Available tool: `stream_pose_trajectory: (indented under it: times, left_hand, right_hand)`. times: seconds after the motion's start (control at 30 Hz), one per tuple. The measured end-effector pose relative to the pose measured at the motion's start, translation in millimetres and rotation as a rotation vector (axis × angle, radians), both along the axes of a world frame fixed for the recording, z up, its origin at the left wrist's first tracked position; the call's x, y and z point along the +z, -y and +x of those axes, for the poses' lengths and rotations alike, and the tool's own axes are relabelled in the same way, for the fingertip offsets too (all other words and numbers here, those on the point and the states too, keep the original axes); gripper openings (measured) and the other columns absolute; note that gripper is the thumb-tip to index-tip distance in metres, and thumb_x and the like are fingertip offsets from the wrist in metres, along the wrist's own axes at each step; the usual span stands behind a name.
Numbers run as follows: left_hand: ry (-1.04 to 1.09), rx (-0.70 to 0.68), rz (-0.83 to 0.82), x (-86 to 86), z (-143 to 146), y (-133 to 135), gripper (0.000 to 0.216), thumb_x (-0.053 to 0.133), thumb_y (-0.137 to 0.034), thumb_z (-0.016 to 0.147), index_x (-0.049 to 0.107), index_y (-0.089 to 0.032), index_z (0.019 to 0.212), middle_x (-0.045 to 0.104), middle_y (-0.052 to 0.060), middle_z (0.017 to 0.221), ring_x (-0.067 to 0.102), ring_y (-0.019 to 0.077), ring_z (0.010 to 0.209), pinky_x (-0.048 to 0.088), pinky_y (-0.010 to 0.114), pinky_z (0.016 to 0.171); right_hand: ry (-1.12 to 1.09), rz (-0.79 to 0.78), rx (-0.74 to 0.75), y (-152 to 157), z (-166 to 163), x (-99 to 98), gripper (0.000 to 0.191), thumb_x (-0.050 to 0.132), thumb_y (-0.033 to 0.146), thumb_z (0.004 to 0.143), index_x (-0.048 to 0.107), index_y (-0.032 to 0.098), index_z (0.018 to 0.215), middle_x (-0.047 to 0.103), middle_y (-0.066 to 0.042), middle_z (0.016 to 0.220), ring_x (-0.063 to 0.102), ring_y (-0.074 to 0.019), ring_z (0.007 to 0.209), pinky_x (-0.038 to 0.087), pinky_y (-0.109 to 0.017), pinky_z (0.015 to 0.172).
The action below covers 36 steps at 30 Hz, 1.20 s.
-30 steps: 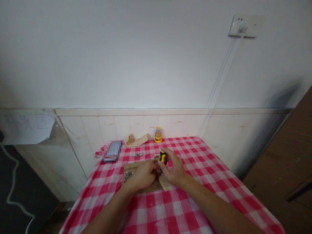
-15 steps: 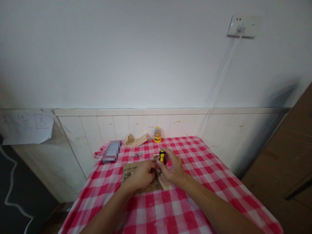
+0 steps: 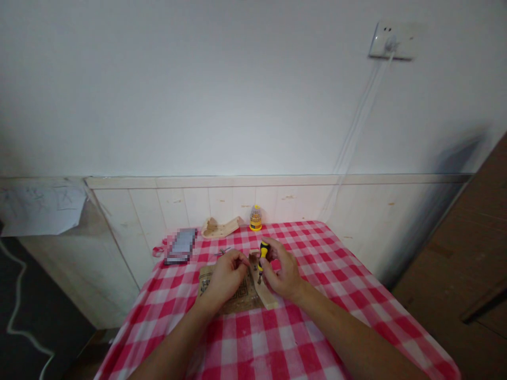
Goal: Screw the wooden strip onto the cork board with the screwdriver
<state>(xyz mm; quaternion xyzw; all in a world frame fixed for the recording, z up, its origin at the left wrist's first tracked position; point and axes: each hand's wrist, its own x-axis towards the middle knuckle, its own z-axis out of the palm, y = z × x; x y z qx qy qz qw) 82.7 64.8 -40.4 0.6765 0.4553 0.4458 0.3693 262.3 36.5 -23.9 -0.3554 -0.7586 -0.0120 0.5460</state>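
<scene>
My right hand [image 3: 282,270] grips a short yellow-and-black screwdriver [image 3: 263,252], its tip pointing down at a pale wooden piece [image 3: 264,295] that lies on a brown paper sheet [image 3: 240,296]. My left hand [image 3: 223,275] hovers just left of the wooden piece, fingers curled in a pinch near the scattered screws [image 3: 224,251]; what it pinches is too small to make out. Both hands work over a table with a red-and-white checked cloth [image 3: 301,338].
At the table's far edge lie a curved wooden part [image 3: 222,227], a yellow jar of screwdriver bits [image 3: 255,218] and a dark phone-like slab [image 3: 181,246]. A white panelled wall stands behind; a socket [image 3: 392,41] with a cable hangs upper right. Brown floor lies to the right.
My left hand has lifted off the wooden piece and shifted left and away, towards the screws. My right hand keeps the screwdriver, now tilted slightly over the wood.
</scene>
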Motion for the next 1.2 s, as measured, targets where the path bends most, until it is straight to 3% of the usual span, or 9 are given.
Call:
stream_pose_trajectory:
  times: [0.13, 0.3, 0.47, 0.6, 0.9, 1.2]
  left_hand:
    - [-0.165, 0.067, 0.106, 4.7, -1.3, 1.2, 0.019, 0.052, -0.014, 0.076, 0.07, -0.017, 0.081, 0.068, 0.004, 0.081, 0.06, 0.0176, 0.076, 0.044, 0.028, 0.071]
    - [-0.357, -0.055, 0.17, 7.0, 0.0, 3.6, 0.024, 0.053, -0.019, 0.085, 0.076, -0.019, 0.092, 0.068, 0.007, 0.091, 0.062, 0.0206, 0.087, 0.045, 0.031, 0.08]
    - [-0.493, -0.104, 0.193, 7.1, 1.3, 6.0, 0.03, 0.048, -0.019, 0.09, 0.077, -0.02, 0.095, 0.065, 0.008, 0.087, 0.062, 0.0205, 0.081, 0.043, 0.03, 0.075]
    - [-0.502, -0.107, 0.168, 7.9, 1.2, 6.5, 0.033, 0.046, -0.012, 0.087, 0.078, -0.019, 0.093, 0.066, 0.008, 0.089, 0.063, 0.0199, 0.084, 0.044, 0.029, 0.078]
    - [-0.48, -0.092, 0.159, 5.7, 1.2, 4.0, 0.031, 0.048, -0.015, 0.088, 0.078, -0.02, 0.093, 0.068, 0.007, 0.087, 0.064, 0.0196, 0.084, 0.046, 0.029, 0.079]
    - [-0.492, -0.075, 0.18, 5.3, 1.7, 3.5, 0.028, 0.049, -0.014, 0.088, 0.076, -0.017, 0.089, 0.069, 0.008, 0.086, 0.065, 0.0204, 0.083, 0.045, 0.03, 0.077]
  right_hand:
    - [0.009, 0.011, 0.01, 3.2, -2.7, 2.8, 0.048, 0.054, 0.018, 0.09, 0.046, 0.024, 0.137, 0.072, -0.006, 0.092, 0.068, -0.0188, 0.07, 0.059, -0.032, 0.067]
    - [0.007, 0.022, 0.015, 4.8, -3.5, 5.3, 0.048, 0.054, 0.016, 0.09, 0.046, 0.023, 0.136, 0.071, -0.006, 0.092, 0.068, -0.0183, 0.069, 0.059, -0.032, 0.067]
    - [0.01, 0.04, 0.013, 4.5, -3.3, 4.9, 0.048, 0.054, 0.016, 0.09, 0.046, 0.023, 0.136, 0.071, -0.006, 0.095, 0.068, -0.0183, 0.071, 0.059, -0.032, 0.068]
    - [0.008, 0.039, 0.026, 5.1, -3.7, 4.8, 0.048, 0.054, 0.014, 0.089, 0.046, 0.023, 0.136, 0.07, -0.006, 0.094, 0.068, -0.0178, 0.071, 0.058, -0.031, 0.068]
    - [0.01, 0.037, 0.017, 2.8, -3.7, 3.5, 0.046, 0.058, 0.016, 0.089, 0.048, 0.023, 0.134, 0.069, -0.005, 0.092, 0.065, -0.0174, 0.069, 0.058, -0.032, 0.067]
    - [-0.01, 0.027, 0.002, -0.7, -4.4, -0.1, 0.046, 0.062, 0.018, 0.087, 0.05, 0.025, 0.131, 0.066, -0.001, 0.08, 0.061, -0.0154, 0.06, 0.054, -0.028, 0.056]
